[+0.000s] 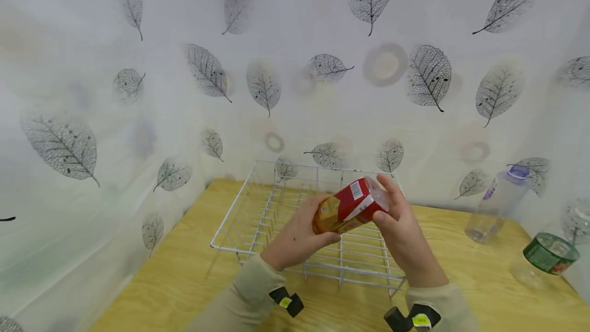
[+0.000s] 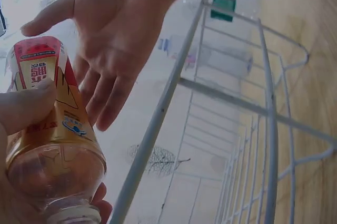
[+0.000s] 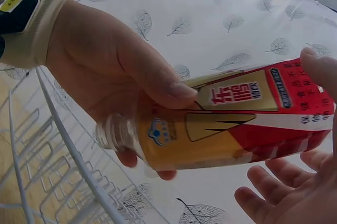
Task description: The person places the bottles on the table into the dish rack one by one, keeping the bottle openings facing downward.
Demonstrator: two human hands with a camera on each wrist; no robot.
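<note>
A drink bottle [image 1: 352, 206] with a red and gold label lies tilted in the air above a white wire rack [image 3: 68, 139]. My left hand [image 1: 297, 232] grips it near the shoulder, thumb across the label in the right wrist view. Its clear neck [image 3: 113, 133] shows no cap. At the bottle's base end is my right hand [image 1: 403, 229], its thumb close to the base edge. The left wrist view shows the right hand's fingers [image 2: 113, 97] fairly straight and spread behind the bottle, not wrapped around it. Whether the right thumb touches the bottle is hard to tell.
The rack stands on a yellow wood-grain table [image 1: 161, 281]. To the right are a clear bottle with a purple rim [image 1: 495, 204] and a clear container with a green band [image 1: 550, 253]. Leaf-printed sheeting [image 1: 295, 40] hangs behind and at the sides.
</note>
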